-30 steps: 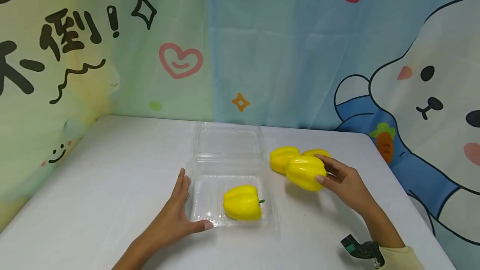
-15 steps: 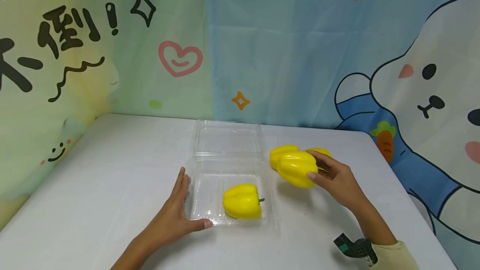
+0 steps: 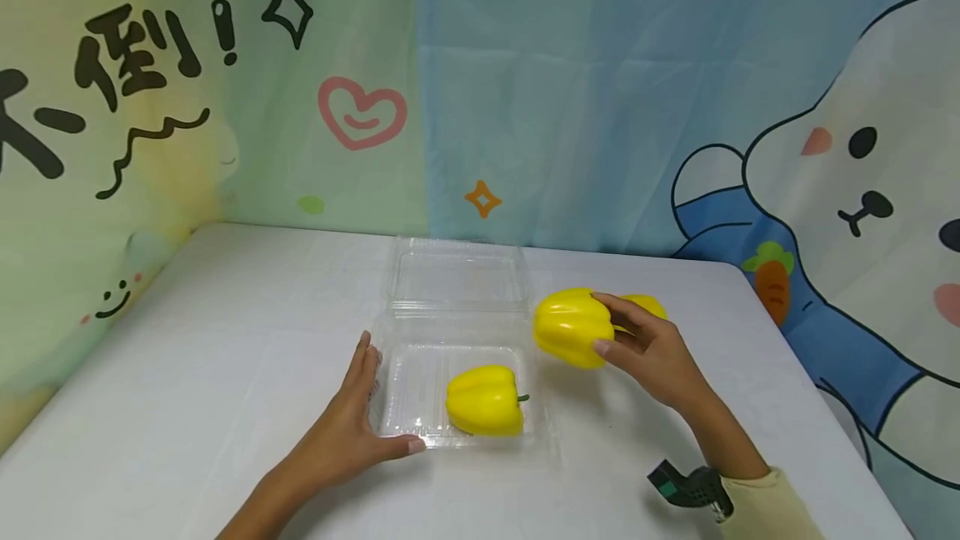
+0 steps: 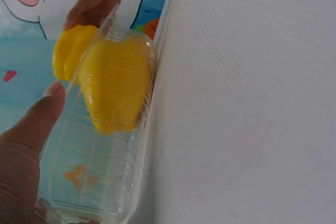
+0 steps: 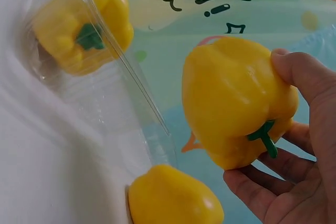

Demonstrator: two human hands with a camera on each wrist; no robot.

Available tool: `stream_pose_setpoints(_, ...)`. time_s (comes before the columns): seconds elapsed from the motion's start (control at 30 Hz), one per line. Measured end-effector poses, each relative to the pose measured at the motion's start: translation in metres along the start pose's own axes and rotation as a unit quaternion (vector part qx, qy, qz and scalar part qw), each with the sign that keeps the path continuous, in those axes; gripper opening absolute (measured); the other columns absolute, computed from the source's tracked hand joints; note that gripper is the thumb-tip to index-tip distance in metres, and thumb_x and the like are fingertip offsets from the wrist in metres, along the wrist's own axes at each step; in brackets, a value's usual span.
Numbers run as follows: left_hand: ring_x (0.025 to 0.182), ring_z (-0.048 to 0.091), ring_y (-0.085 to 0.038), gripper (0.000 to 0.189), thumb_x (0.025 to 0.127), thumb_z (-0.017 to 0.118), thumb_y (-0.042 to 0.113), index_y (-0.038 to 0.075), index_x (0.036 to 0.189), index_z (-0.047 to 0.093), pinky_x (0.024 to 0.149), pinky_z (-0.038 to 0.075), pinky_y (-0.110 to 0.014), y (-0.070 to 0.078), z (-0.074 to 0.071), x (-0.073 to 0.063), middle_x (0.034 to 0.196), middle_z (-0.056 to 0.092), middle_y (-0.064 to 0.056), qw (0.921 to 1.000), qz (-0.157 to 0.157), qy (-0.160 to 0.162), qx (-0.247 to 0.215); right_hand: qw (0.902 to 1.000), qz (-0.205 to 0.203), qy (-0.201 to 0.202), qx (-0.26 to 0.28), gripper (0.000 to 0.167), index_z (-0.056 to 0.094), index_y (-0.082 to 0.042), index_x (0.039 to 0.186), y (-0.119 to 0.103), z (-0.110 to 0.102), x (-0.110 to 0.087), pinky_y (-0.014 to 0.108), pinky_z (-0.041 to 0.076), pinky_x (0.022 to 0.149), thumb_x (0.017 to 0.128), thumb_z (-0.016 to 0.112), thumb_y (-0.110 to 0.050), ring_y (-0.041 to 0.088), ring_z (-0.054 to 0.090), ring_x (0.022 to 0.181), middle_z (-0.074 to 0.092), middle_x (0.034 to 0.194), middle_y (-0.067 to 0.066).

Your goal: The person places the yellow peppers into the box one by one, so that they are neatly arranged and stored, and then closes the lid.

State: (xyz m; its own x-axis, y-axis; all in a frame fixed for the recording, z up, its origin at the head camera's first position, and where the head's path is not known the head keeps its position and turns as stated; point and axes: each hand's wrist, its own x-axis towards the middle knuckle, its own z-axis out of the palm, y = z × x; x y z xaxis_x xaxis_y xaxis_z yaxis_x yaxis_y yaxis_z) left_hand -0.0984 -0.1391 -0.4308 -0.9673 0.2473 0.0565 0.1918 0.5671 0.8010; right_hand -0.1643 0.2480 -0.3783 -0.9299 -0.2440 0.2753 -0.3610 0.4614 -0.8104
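Note:
My right hand (image 3: pixel 648 352) grips a yellow bell pepper (image 3: pixel 572 330) with a green stem, thumb on one side and fingers on the other, raised off the table. Beside the left edge of a clear hinged plastic box (image 3: pixel 408 394), my left hand (image 3: pixel 352 432) rests with straight fingers, its thumb at the front rim. Inside the box's right part lies another yellow bell pepper (image 3: pixel 484 401), stem pointing right. In the right wrist view, the held bell pepper (image 5: pixel 236 98) hangs above a further pepper (image 5: pixel 173 198) close to the box.
Past my right hand, part of a yellow pepper (image 3: pixel 647 304) shows on the white table (image 3: pixel 225 373). The box's lid (image 3: pixel 457 273) lies opened backward toward the printed cloth backdrop (image 3: pixel 562 107). A dark device (image 3: pixel 690 486) sits on the right wrist.
My right hand has carried the held pepper left toward the box, and it now covers the pepper at the left of the group. My left hand stays at the box.

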Motion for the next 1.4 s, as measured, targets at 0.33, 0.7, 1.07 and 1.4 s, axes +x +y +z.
stream_pose_setpoints(0.33,0.141,0.027,-0.037,0.134,0.063,0.085,0.058,-0.001,0.154,0.007,0.108,0.025,-0.056,0.0,-0.001,-0.001,0.162,-0.011,-0.005,1.0,-0.002,0.004,0.008,0.9998,-0.003,-0.017,0.009,0.057,0.049,-0.005,0.141,-0.012,0.013,0.014,0.018,0.046,0.09,0.09,0.071,-0.012,0.026,0.055,0.114,0.053,0.133,0.011)
stream_pose_setpoints(0.7,0.141,0.027,-0.036,0.134,0.063,0.086,0.055,0.001,0.155,0.004,0.109,0.025,-0.056,0.001,-0.001,0.001,0.162,-0.007,-0.008,0.9999,-0.004,0.005,0.01,0.9989,-0.008,-0.039,0.023,0.055,0.05,-0.009,0.141,-0.013,0.028,0.025,0.024,0.047,0.094,0.091,0.071,-0.015,0.024,0.055,0.114,0.055,0.133,0.009)
stream_pose_setpoints(1.07,0.139,0.031,-0.036,0.133,0.063,0.086,0.055,0.0,0.155,0.007,0.109,0.026,-0.056,0.001,0.002,0.001,0.162,-0.009,-0.005,0.9999,-0.012,-0.002,0.009,0.9967,0.013,-0.063,0.049,0.057,0.05,-0.011,0.142,-0.016,0.045,0.035,0.029,0.047,0.096,0.09,0.072,-0.021,0.025,0.054,0.118,0.053,0.135,0.008)
stream_pose_setpoints(1.4,0.141,0.027,-0.036,0.136,0.063,0.087,0.055,0.005,0.156,0.001,0.109,0.025,-0.057,0.002,0.0,0.002,0.162,-0.003,-0.011,0.9998,-0.014,0.004,0.013,0.9942,0.031,-0.086,0.057,0.057,0.051,-0.013,0.142,-0.015,0.06,0.044,0.031,0.047,0.096,0.09,0.072,-0.025,0.024,0.053,0.12,0.054,0.134,0.006)
